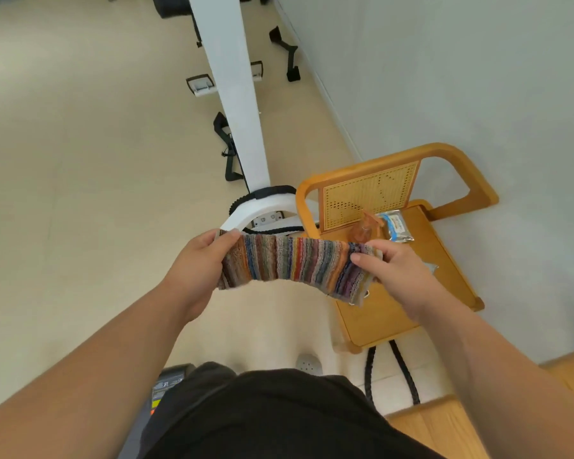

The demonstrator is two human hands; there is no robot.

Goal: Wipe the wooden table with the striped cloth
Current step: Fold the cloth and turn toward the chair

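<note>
The striped cloth [292, 265], multicoloured with narrow vertical stripes, is stretched out in the air between my two hands at mid-frame. My left hand [198, 260] pinches its left end. My right hand [391, 270] pinches its right end, above the small wooden table [444, 260]. The table is a low light-wood piece with a curved handle frame and a perforated back panel, standing against the wall at the right. The cloth's right corner and my right hand hide part of the tabletop.
On the tabletop stand an amber spray bottle [362, 228] and a clear packet with a blue label [395, 225]. A white exercise machine [236, 94] with black straps runs along the floor to the left of the table. Black cables [405, 369] lie below the table.
</note>
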